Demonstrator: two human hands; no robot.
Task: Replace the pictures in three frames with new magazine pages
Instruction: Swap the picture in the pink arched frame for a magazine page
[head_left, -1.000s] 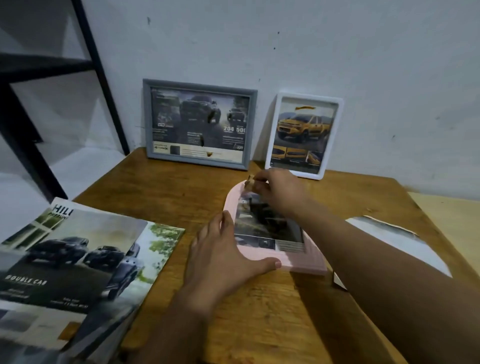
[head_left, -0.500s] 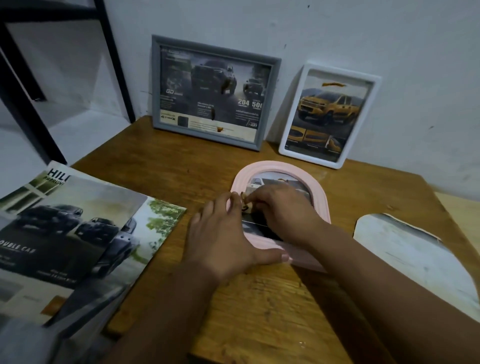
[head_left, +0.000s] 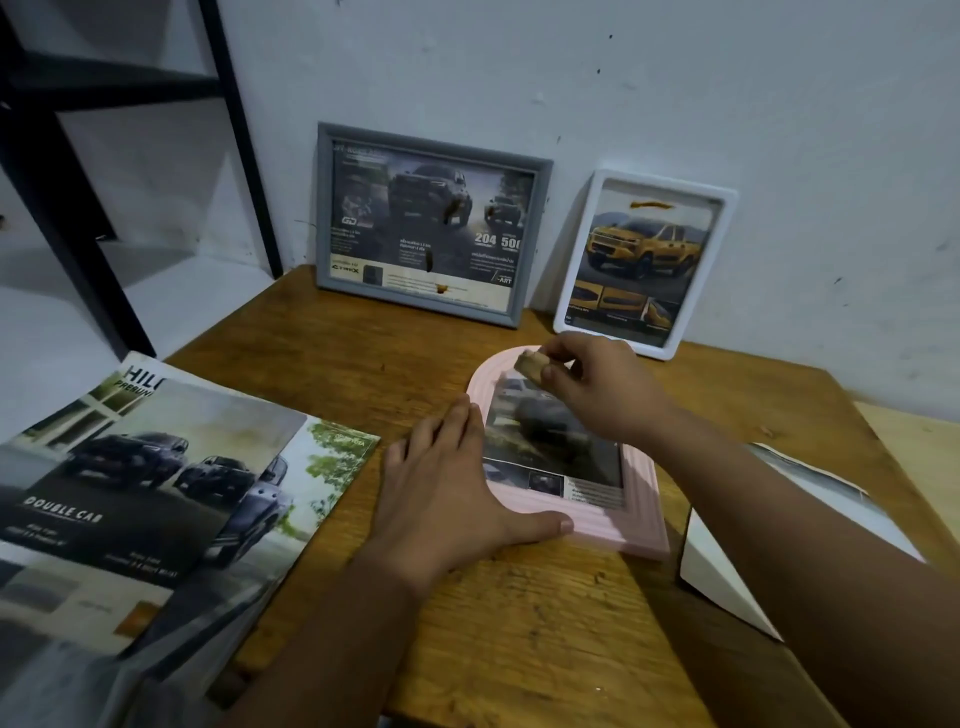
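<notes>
Change since half a second ago: right hand (head_left: 602, 387) has moved from the middle of the pink arched frame (head_left: 641, 525) to its far, rounded end. It's now lifted a little, pinching a small tan piece (head_left: 529, 362) between thumb and fingertips. Can't tell what the piece is, maybe a tab or a scrap of tape. The earlier frames show the same hand working at the frame's top edge, then its left edge, so my read is it's going around the rim securing or clearing the insert.

What that means: gray frame (head_left: 434, 228) and white frame (head_left: 647, 265) lean on the far wall, both already showing truck pages. The pink one has a truck page (head_left: 540, 441) in it too, so this looks like the last frame, near done.

Left hand (head_left: 457, 499): flat and spread, fingers along the frame's left edge, thumb across its near left corner. Holding nothing, just pinning the frame to the wooden table (head_left: 519, 634).

Pink frame lies face up mid-table. Arch-shaped cut paper (head_left: 779, 545) sits just right of it, open magazine (head_left: 145, 499) well left.
</notes>
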